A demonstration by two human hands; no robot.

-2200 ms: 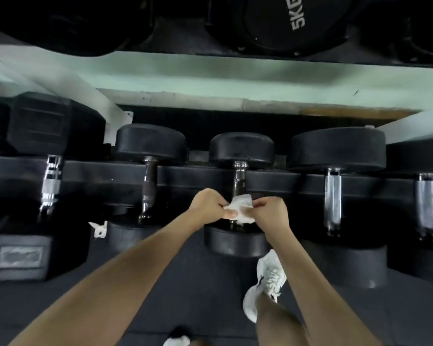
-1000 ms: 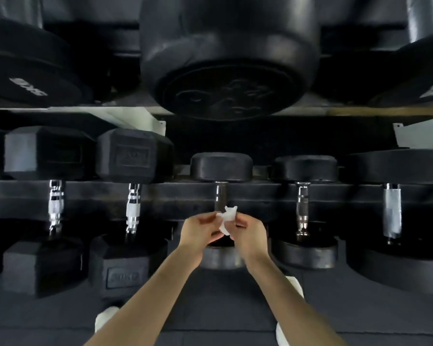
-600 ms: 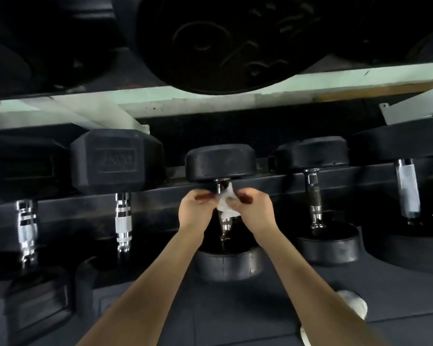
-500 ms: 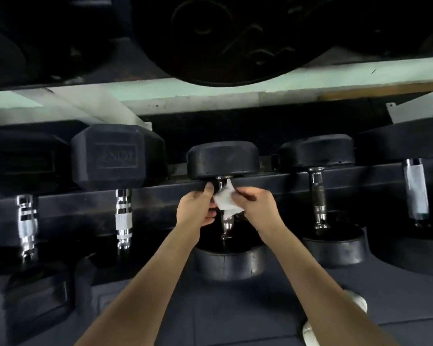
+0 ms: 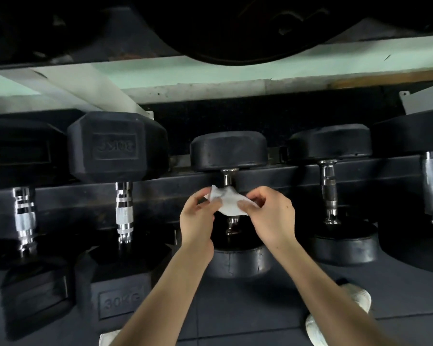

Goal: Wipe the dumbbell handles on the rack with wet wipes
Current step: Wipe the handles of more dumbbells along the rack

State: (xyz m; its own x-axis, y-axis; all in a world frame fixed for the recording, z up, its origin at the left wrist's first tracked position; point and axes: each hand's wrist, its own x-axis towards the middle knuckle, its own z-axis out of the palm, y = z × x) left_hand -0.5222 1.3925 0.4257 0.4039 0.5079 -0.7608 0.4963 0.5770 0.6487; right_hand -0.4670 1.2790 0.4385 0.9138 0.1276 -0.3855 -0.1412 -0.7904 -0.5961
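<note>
Though partly covered by the hands, one wipe [image 5: 229,206]: white, crumpled, spread over the middle of a handle [image 5: 226,177]; whether wrapped round it or merely in front, not to be told.

Left hand [image 5: 198,222]: thumb and fingertips curled, pinching the wipe's left edge.
Right hand [image 5: 271,216]: thumb and forefinger pinching the right edge, other fingers curled behind.

Container: rack [image 5: 160,198], black, lower tier. Contents, five dumbbells side by side, one head behind the rail and one in front:
1. hex dumbbell [image 5: 23,151], far left, chrome grip.
2. 30KG dumbbell [image 5: 115,148], hex, marked on both heads, chrome grip.
3. middle dumbbell [image 5: 229,151], round; owner of the handle under the wipe, bare metal showing above and below the wipe.
4. fourth dumbbell [image 5: 330,143], round, dark slim grip.
5. fifth dumbbell [image 5: 415,136], round, largest, cut off by the right edge.

Upper shelf [image 5: 210,68]: pale beam; large dark weights [image 5: 235,28] resting on top, number not countable.

Floor [image 5: 247,308]: dark mat. Shoes [image 5: 357,298]: two, white, partly seen, one at lower right, one at the bottom edge to the left.

Tally: hands two; wipe one; dumbbells five, two hex and three round; grips five, one part-covered.
</note>
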